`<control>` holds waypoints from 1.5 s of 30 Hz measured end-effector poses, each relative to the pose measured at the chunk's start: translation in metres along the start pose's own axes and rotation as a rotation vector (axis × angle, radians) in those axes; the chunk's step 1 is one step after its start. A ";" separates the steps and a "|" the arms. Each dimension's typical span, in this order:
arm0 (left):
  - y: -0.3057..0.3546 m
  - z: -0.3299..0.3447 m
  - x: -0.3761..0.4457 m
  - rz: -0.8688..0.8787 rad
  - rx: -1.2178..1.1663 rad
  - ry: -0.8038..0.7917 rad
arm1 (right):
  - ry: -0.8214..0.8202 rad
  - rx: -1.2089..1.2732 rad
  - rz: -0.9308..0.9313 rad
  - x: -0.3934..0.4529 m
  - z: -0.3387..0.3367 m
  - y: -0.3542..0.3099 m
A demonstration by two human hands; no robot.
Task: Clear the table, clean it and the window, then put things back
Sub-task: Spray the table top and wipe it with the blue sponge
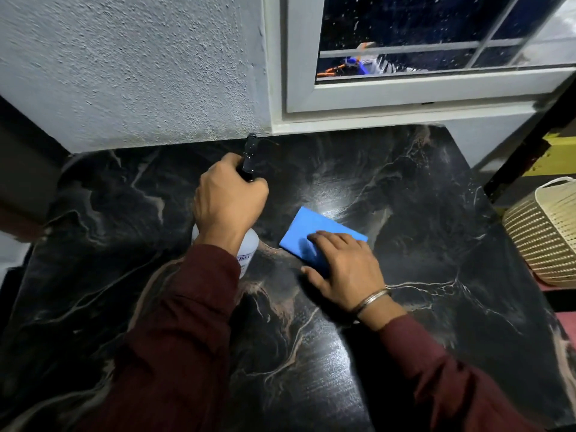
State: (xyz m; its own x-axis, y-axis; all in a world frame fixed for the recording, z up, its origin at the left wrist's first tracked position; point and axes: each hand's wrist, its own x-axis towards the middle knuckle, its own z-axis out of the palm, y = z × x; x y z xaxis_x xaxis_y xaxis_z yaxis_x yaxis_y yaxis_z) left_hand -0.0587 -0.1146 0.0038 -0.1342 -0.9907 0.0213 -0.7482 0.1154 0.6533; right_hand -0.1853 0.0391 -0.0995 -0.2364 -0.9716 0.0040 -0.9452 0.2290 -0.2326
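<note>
My left hand (229, 199) grips the dark trigger head of a white spray bottle (249, 249), whose nozzle points at the wall. The bottle's body shows just below my wrist, over the black marble-patterned table (420, 251). A folded blue cloth (321, 233) lies flat on the table to the right of the bottle. My right hand (341, 265) rests on the cloth's near end with fingers spread. The window (405, 35) sits above the table's far edge, and its glass is speckled with droplets.
A cream plastic basket (545, 232) stands off the table's right edge. A rough grey wall (140, 67) runs behind the table on the left. The white window frame (374, 98) and sill meet the table's far edge.
</note>
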 end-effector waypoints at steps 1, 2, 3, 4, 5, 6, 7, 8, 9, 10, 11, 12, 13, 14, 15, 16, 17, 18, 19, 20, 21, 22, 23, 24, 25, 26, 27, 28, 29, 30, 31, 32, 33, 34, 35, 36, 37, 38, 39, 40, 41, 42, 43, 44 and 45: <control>-0.002 -0.001 0.000 -0.008 -0.003 0.000 | -0.038 -0.050 -0.078 0.001 0.009 0.004; -0.004 -0.003 0.001 -0.016 -0.006 0.000 | -0.091 -0.099 -0.170 0.005 0.019 0.011; -0.007 -0.004 0.001 -0.021 -0.008 0.000 | -0.142 -0.140 -0.237 0.012 0.027 0.019; -0.009 -0.005 0.001 -0.022 -0.011 -0.001 | -0.170 -0.174 -0.269 0.021 0.032 0.029; -0.012 -0.007 0.002 -0.021 -0.015 0.003 | -0.181 -0.197 -0.262 0.035 0.034 0.036; -0.016 -0.010 0.003 -0.026 -0.015 0.007 | -0.183 -0.208 -0.222 0.050 0.034 0.040; -0.019 -0.012 0.004 -0.032 -0.016 0.009 | -0.185 -0.207 -0.146 0.065 0.033 0.042; -0.022 -0.013 0.006 -0.038 -0.019 0.010 | -0.180 -0.190 -0.054 0.077 0.032 0.040; -0.026 -0.015 0.007 -0.046 -0.024 0.013 | -0.171 -0.160 0.034 0.087 0.035 0.032; -0.030 -0.017 0.008 -0.056 -0.028 0.018 | -0.159 -0.131 0.083 0.092 0.040 0.018; -0.032 -0.019 0.009 -0.062 -0.033 0.024 | -0.154 -0.105 0.088 0.092 0.044 -0.002; -0.034 -0.020 0.010 -0.065 -0.035 0.031 | -0.159 -0.085 0.055 0.087 0.049 -0.026; -0.034 -0.021 0.011 -0.066 -0.032 0.037 | -0.170 -0.062 0.004 0.078 0.056 -0.052; -0.033 -0.021 0.012 -0.064 -0.025 0.042 | -0.173 -0.034 -0.052 0.063 0.062 -0.077; -0.031 -0.020 0.012 -0.059 -0.022 0.044 | -0.173 -0.003 -0.112 0.046 0.066 -0.099; -0.028 -0.019 0.012 -0.051 -0.016 0.042 | -0.170 0.022 -0.195 0.027 0.070 -0.117; -0.023 -0.017 0.011 -0.040 -0.008 0.034 | -0.169 0.033 -0.291 0.005 0.073 -0.129; -0.018 -0.014 0.011 -0.032 0.002 0.023 | -0.166 0.027 -0.388 -0.017 0.075 -0.136; -0.013 -0.012 0.010 -0.024 0.013 0.010 | -0.180 0.027 -0.475 -0.036 0.076 -0.137; -0.004 -0.006 0.008 -0.016 0.016 -0.009 | -0.191 0.027 -0.533 -0.050 0.075 -0.129; 0.002 -0.002 0.008 -0.013 0.016 -0.024 | -0.198 0.025 -0.574 -0.056 0.075 -0.119; 0.015 0.006 0.006 0.000 0.008 -0.041 | -0.199 -0.004 -0.576 -0.054 0.074 -0.100; 0.023 0.010 0.004 0.006 -0.002 -0.050 | -0.191 -0.035 -0.541 -0.047 0.073 -0.085; 0.033 0.016 0.003 0.021 -0.011 -0.053 | -0.188 -0.051 -0.460 -0.035 0.070 -0.066; 0.044 0.025 0.000 0.038 -0.016 -0.053 | -0.188 -0.049 -0.343 -0.021 0.064 -0.041; 0.054 0.033 -0.002 0.053 -0.012 -0.052 | -0.178 -0.034 -0.218 -0.006 0.058 -0.015; 0.065 0.043 -0.007 0.068 -0.006 -0.061 | -0.162 -0.032 -0.090 0.004 0.051 0.018; 0.075 0.051 -0.012 0.077 -0.007 -0.070 | -0.140 -0.044 0.031 0.010 0.042 0.050; 0.083 0.059 -0.017 0.087 -0.013 -0.083 | -0.118 -0.057 0.150 0.014 0.033 0.082; 0.093 0.070 -0.023 0.102 -0.016 -0.100 | -0.089 -0.072 0.268 0.013 0.023 0.117; 0.099 0.079 -0.028 0.116 -0.012 -0.117 | -0.060 -0.077 0.374 0.010 0.015 0.148; 0.106 0.088 -0.034 0.132 -0.004 -0.132 | -0.039 -0.069 0.468 0.003 0.009 0.174; 0.111 0.095 -0.040 0.146 0.006 -0.146 | -0.027 -0.046 0.551 -0.008 0.005 0.190; 0.116 0.102 -0.046 0.160 0.015 -0.164 | -0.012 -0.021 0.626 -0.022 0.003 0.198; 0.123 0.109 -0.051 0.173 0.018 -0.182 | 0.016 -0.016 0.690 -0.039 0.003 0.199; 0.128 0.114 -0.056 0.181 0.017 -0.196 | 0.038 -0.019 0.729 -0.058 0.004 0.190; 0.135 0.120 -0.061 0.187 0.015 -0.210 | 0.052 -0.026 0.743 -0.079 0.007 0.178; 0.139 0.125 -0.065 0.194 0.017 -0.222 | 0.057 -0.024 0.737 -0.101 0.011 0.162; 0.143 0.129 -0.068 0.201 0.018 -0.233 | 0.055 -0.018 0.717 -0.120 0.014 0.146; 0.148 0.133 -0.070 0.211 0.021 -0.241 | 0.043 -0.013 0.698 -0.135 0.015 0.136; 0.151 0.136 -0.071 0.218 0.025 -0.247 | 0.022 -0.013 0.686 -0.145 0.015 0.133; 0.155 0.139 -0.071 0.224 0.029 -0.248 | 0.006 -0.016 0.679 -0.147 0.013 0.138; 0.157 0.141 -0.070 0.229 0.034 -0.245 | -0.001 -0.025 0.680 -0.142 0.012 0.149; 0.159 0.143 -0.069 0.234 0.038 -0.242 | -0.008 -0.031 0.683 -0.133 0.010 0.161; 0.162 0.145 -0.066 0.238 0.042 -0.238 | -0.013 -0.036 0.692 -0.118 0.008 0.176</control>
State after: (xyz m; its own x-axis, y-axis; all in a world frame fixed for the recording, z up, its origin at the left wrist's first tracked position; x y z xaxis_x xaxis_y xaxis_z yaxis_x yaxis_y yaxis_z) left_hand -0.2646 -0.0200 -0.0015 -0.4528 -0.8915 -0.0113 -0.7030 0.3492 0.6196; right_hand -0.3217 0.1939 -0.1489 -0.7852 -0.6019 -0.1456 -0.5848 0.7980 -0.1455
